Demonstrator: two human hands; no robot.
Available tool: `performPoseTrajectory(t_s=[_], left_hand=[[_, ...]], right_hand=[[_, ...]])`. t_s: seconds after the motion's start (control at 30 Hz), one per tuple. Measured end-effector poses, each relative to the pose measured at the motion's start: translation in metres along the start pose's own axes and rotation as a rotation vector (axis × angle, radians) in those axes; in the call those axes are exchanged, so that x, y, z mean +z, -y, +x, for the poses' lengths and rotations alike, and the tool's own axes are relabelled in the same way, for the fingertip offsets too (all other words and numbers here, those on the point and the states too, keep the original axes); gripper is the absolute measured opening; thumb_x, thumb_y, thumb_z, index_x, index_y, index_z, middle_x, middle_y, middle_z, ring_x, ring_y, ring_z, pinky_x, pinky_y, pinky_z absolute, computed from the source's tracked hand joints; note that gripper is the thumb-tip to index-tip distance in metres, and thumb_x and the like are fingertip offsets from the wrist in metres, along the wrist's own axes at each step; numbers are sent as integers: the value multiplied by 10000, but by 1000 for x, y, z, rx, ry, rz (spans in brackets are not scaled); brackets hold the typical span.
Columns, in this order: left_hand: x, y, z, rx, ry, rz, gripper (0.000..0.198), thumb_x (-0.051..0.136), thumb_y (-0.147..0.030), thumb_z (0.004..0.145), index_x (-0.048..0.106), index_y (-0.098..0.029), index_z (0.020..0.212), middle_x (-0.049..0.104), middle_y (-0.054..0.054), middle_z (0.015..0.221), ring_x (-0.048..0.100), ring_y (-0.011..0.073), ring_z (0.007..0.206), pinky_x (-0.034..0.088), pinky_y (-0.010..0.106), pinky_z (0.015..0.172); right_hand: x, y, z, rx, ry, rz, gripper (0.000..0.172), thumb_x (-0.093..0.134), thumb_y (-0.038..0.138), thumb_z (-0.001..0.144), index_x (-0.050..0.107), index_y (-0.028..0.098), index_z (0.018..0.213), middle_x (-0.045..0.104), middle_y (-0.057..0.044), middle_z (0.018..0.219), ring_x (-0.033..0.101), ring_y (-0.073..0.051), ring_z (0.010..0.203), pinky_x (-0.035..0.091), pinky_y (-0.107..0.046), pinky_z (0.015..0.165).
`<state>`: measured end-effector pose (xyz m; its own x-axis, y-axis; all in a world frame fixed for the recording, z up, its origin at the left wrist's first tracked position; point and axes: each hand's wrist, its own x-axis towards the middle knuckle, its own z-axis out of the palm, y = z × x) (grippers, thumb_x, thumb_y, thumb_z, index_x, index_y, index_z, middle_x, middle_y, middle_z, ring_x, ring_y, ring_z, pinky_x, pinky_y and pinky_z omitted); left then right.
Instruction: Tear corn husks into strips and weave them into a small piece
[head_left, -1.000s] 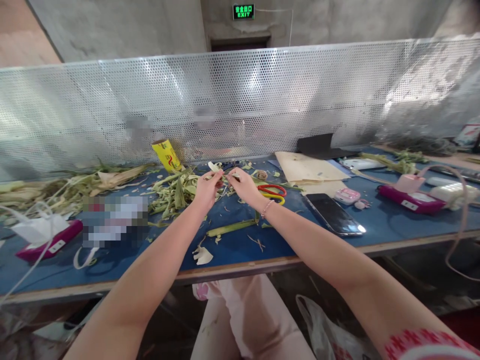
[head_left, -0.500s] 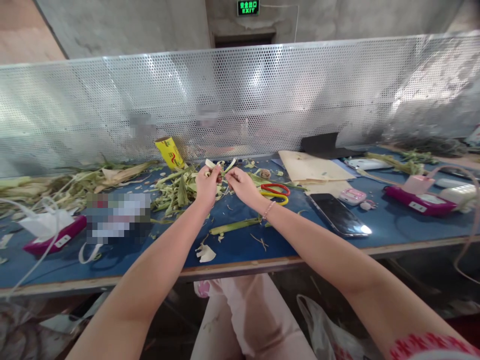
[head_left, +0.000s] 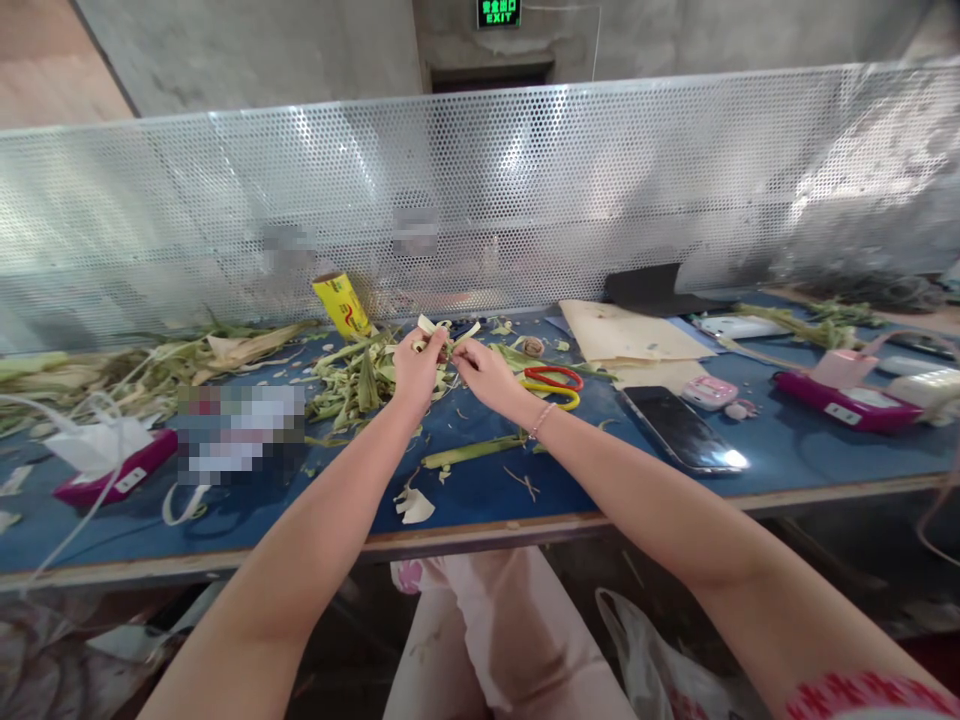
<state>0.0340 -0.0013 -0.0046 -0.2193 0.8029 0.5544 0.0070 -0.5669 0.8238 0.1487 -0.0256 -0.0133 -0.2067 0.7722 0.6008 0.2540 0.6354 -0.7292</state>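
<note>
Over the blue table, my left hand (head_left: 420, 362) is closed on pale green leaf strips (head_left: 433, 326), whose ends stick up past the fingers. My right hand (head_left: 480, 365) is close beside it, thumb and fingers pinched at the right side of the strips; what lies between those fingertips is too small to make out. A heap of green plant pieces (head_left: 352, 385) lies just left of my left hand. Scissors with red and yellow handles (head_left: 553, 380) rest right of my right hand, and a green stalk (head_left: 472, 452) lies nearer the front edge.
A yellow tube (head_left: 343, 305) leans behind the heap. To the right are brown paper (head_left: 626, 333), a black phone (head_left: 679, 430), a pink case (head_left: 709, 392) and a magenta power strip (head_left: 847, 402). Another strip (head_left: 116, 478) is at left. A perforated metal screen (head_left: 495, 190) stands behind.
The whole view has shifted slightly. Both hands keep nearly the same place and hold on the strips, with only small finger movement.
</note>
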Motion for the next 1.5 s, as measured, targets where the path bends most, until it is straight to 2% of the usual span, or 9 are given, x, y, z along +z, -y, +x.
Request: performPoseTrajectory(t_s=[0.13, 0.27, 0.47, 0.63, 0.7, 0.9, 1.13, 1.27, 1.5], left_hand=[[-3, -3, 4, -46, 69, -3, 188, 683, -318, 594, 592, -154, 607, 548, -21, 531, 449, 73, 463, 352, 215, 483], [-2, -9, 3, -97, 86, -16, 198, 721, -244, 535, 589, -151, 650, 543, -35, 519, 471, 69, 461, 369, 210, 494], [2, -11, 1, -225, 66, -295, 212, 722, -162, 523, 548, -145, 644, 566, -34, 579, 535, 61, 556, 423, 206, 597], [2, -6, 1, -292, 163, -292, 209, 737, -219, 518, 592, -127, 637, 565, -22, 554, 498, 65, 484, 381, 213, 497], [2, -5, 1, -284, 179, -266, 198, 731, -248, 534, 616, -123, 637, 566, -16, 541, 493, 71, 477, 370, 220, 483], [2, -7, 1, -234, 103, -177, 109, 703, -210, 577, 627, -135, 601, 522, -36, 479, 436, 50, 446, 317, 197, 462], [5, -8, 0, -198, 97, -252, 116, 643, -175, 641, 585, -151, 542, 467, -40, 457, 422, 54, 461, 337, 189, 485], [5, -8, 0, -235, 97, -300, 138, 643, -160, 636, 553, -148, 532, 475, -39, 464, 429, 52, 448, 360, 191, 494], [6, -15, -3, -356, 118, -333, 147, 648, -196, 628, 524, -153, 561, 519, -18, 471, 522, 102, 475, 385, 220, 478]], right_hand=[[0, -6, 4, 176, -20, 240, 107, 493, 266, 760, 486, 190, 686, 495, 52, 538, 425, -87, 497, 331, -226, 522], [-4, -12, 6, 203, -98, 397, 137, 508, 298, 749, 485, 191, 668, 512, 48, 553, 440, -76, 488, 361, -217, 511], [-9, -12, 6, 185, -29, 395, 124, 564, 233, 697, 483, 191, 613, 552, 31, 562, 495, -88, 514, 411, -233, 542], [-7, -10, 5, 101, 29, 181, 119, 494, 172, 728, 495, 191, 610, 541, 27, 550, 478, -96, 486, 391, -249, 542], [-7, -8, 4, 91, 26, 123, 134, 469, 155, 735, 475, 197, 609, 531, 32, 545, 454, -96, 481, 371, -249, 542], [-7, -5, 3, 26, -32, 53, 147, 414, 144, 757, 420, 215, 628, 425, 50, 550, 378, -108, 542, 301, -238, 554], [-6, 3, 1, -51, -14, 2, 139, 393, 180, 800, 388, 221, 667, 404, 42, 593, 367, -112, 557, 281, -242, 565], [-5, 4, 0, -21, 26, 61, 130, 392, 167, 803, 397, 219, 684, 387, 48, 583, 353, -100, 532, 276, -232, 540], [-5, -4, 0, 49, 180, 401, 116, 371, 274, 847, 373, 231, 739, 288, 87, 480, 248, -74, 408, 248, -207, 436]])
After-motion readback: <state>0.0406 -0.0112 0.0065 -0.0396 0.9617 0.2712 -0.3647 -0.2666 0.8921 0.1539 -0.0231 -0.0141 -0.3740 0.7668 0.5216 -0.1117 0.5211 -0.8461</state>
